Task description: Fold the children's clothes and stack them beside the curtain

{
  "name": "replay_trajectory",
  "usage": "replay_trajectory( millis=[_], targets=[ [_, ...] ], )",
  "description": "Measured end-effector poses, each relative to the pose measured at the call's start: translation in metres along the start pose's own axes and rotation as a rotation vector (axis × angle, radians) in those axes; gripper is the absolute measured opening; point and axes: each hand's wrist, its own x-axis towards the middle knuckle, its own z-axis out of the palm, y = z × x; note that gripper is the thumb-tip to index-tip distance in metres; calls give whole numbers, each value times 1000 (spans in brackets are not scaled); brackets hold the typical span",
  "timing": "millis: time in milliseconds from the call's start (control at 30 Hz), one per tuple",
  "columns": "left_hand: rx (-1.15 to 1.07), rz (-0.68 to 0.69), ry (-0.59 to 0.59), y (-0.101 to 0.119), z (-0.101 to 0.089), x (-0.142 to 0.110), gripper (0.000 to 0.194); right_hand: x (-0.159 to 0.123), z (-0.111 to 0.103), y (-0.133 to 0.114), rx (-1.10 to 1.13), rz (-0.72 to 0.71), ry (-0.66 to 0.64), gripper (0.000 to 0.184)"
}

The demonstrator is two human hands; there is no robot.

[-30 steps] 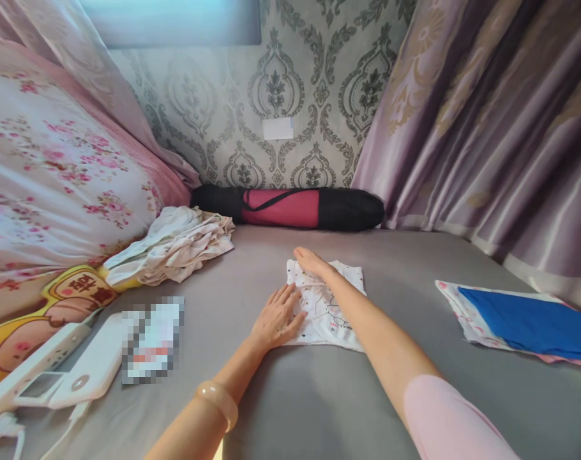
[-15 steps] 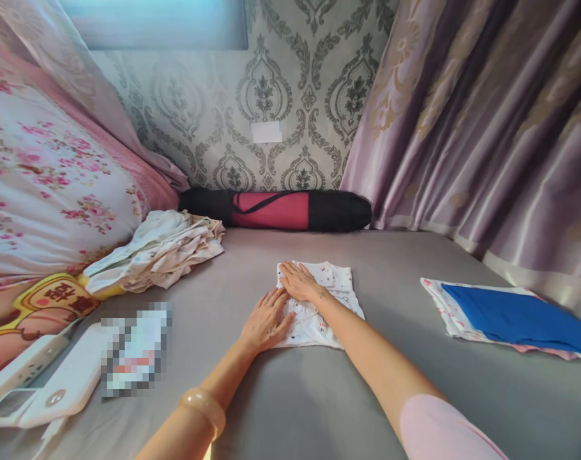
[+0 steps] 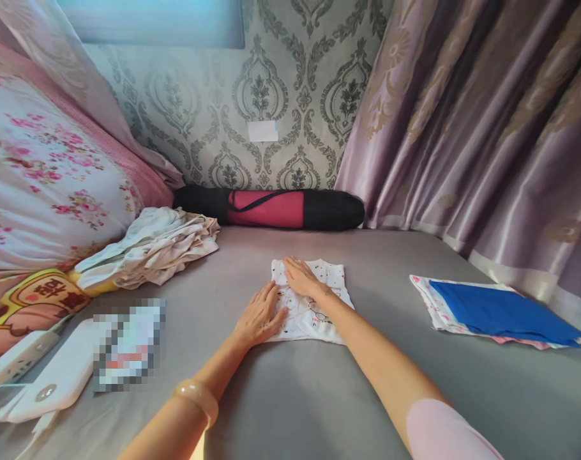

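A small white garment [image 3: 329, 276] with tiny printed specks and a line drawing lies folded into a rough square on the grey bed sheet [image 3: 281, 396]. My left hand [image 3: 260, 314] rests flat at its left edge, fingers stretched out. Across the garment's upper left part, my right hand [image 3: 301, 278] lies palm down, its fingers extended. Neither hand grips the cloth. Part of the garment is hidden beneath my right hand and forearm.
Folded clothes with a blue piece [image 3: 504, 312] on top lie at the right. At the left are a rumpled clothes pile [image 3: 151, 246], a white power strip [image 3: 22, 364], a white device [image 3: 63, 377] and a blurred packet [image 3: 132, 345]. A black-and-red bag [image 3: 266, 209] lies along the wall.
My right hand has come from the garment's far edge down onto its upper left part and now lies flat. My left hand stays at the left edge. The view has shifted slightly right.
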Motion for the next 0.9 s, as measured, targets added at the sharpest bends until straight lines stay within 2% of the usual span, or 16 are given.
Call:
replay_trajectory(
  millis=[167, 400, 533, 667, 767, 900],
  targets=[
    [12, -9, 19, -3, 5, 0, 59, 1, 14, -11, -115, -84, 5, 53],
    [48, 0, -3, -6, 8, 1, 61, 1, 29, -11, -74, -33, -8, 52],
    [64, -2, -18, -6, 7, 1, 60, 5, 18, -9, 82, 17, -2, 52],
    [73, -1, -5, -7, 9, 1, 59, 2, -5, 5, 283, 234, 128, 54],
    [84, 0, 9, -9, 11, 1, 58, -12, -18, 26, 178, 248, 194, 53],
    [107, -11, -12, -9, 12, 2, 60, -38, -21, 48, -17, 218, 122, 54]
  ],
)
